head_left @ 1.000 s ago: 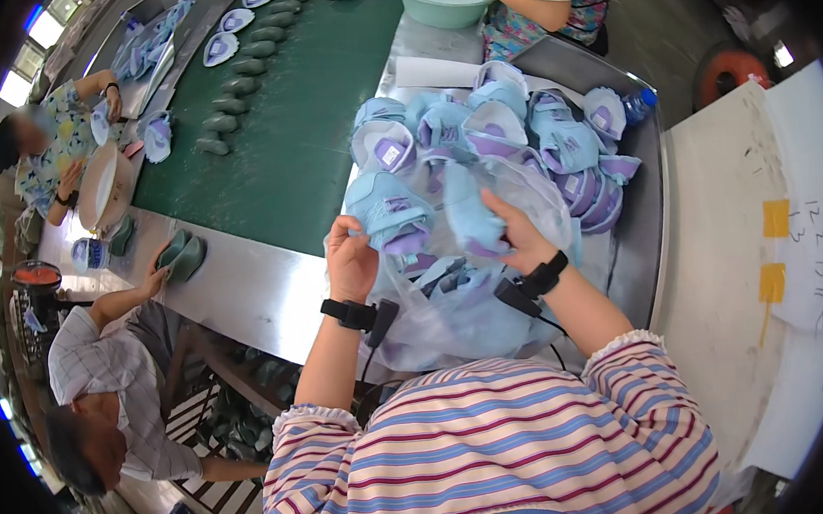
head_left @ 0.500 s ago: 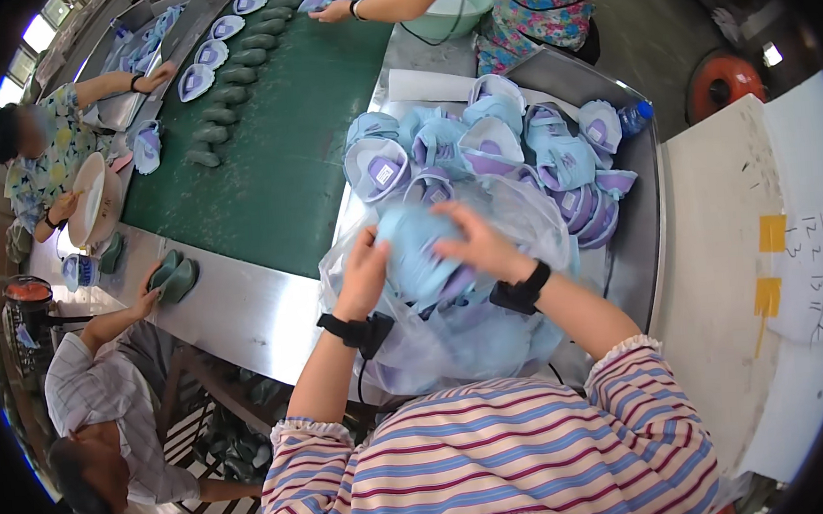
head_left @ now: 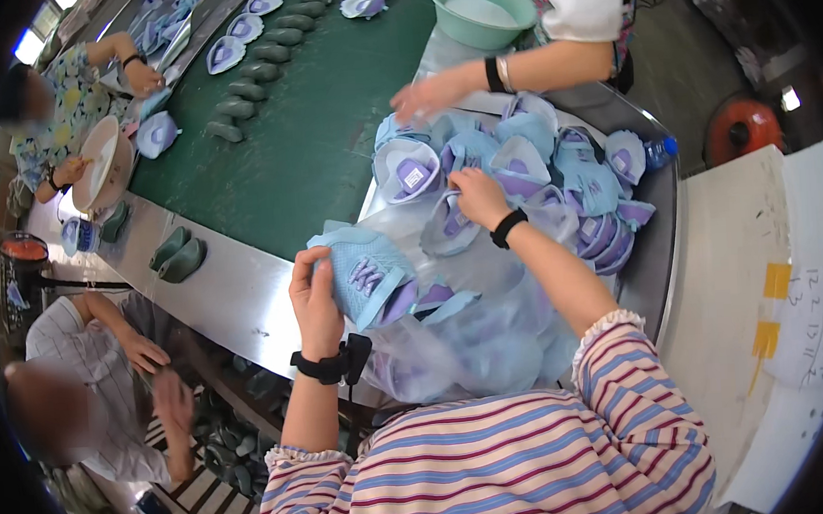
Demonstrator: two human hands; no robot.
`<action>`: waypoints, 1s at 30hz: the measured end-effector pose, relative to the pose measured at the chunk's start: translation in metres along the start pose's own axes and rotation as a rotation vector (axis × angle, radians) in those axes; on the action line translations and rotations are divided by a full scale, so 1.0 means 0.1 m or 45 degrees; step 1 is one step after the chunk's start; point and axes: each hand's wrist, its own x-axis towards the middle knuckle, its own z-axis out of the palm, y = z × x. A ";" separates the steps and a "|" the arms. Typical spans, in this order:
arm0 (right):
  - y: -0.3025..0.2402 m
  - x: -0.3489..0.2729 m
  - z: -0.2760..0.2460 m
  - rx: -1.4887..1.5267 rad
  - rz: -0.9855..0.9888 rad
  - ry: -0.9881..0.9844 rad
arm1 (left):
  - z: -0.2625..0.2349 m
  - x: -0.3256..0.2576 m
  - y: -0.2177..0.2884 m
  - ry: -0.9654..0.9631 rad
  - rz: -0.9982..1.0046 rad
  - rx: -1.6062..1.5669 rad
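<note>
My left hand (head_left: 316,296) grips a light blue shoe upper (head_left: 367,271) with purple laces, holding it tilted above the metal table edge. Out to the right, my right hand (head_left: 481,196) has its fingers closed on the rim of another blue and purple shoe upper (head_left: 448,228) at the near side of the pile. That upper lies partly over a transparent plastic bag (head_left: 454,339), which bulges in front of me with more blue pieces inside. Behind my right hand, several shoe uppers (head_left: 519,161) are heaped together, some showing white labels.
A co-worker's hand (head_left: 430,94) reaches over the pile's far left, near a green basin (head_left: 481,12). Dark green shoe lasts (head_left: 243,90) line the green belt (head_left: 329,139). Two lasts (head_left: 182,256) stand on the metal edge. A blue-capped bottle (head_left: 659,151) lies at right.
My hands have parted: the left took the upper leftward, the right moved to another one. A co-worker's arm now reaches over the pile. The person at left has let go of two lasts.
</note>
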 end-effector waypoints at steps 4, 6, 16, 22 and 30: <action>-0.19 -0.23 -0.35 0.201 -0.017 0.488 | -0.07 -0.05 0.01 -0.213 0.003 0.340; -0.36 -0.30 -0.59 0.243 -0.039 0.807 | 0.11 -0.12 0.11 -0.466 -0.012 0.630; -0.93 -0.72 -1.12 0.676 -0.118 1.276 | 0.86 -0.26 -0.21 -0.555 -0.007 0.232; -0.78 -0.88 -1.12 0.394 -0.350 1.092 | 0.73 0.08 0.13 -0.221 0.236 0.411; 0.02 -0.43 -1.58 -0.069 -0.396 1.073 | 0.36 0.43 0.31 -0.109 0.359 0.415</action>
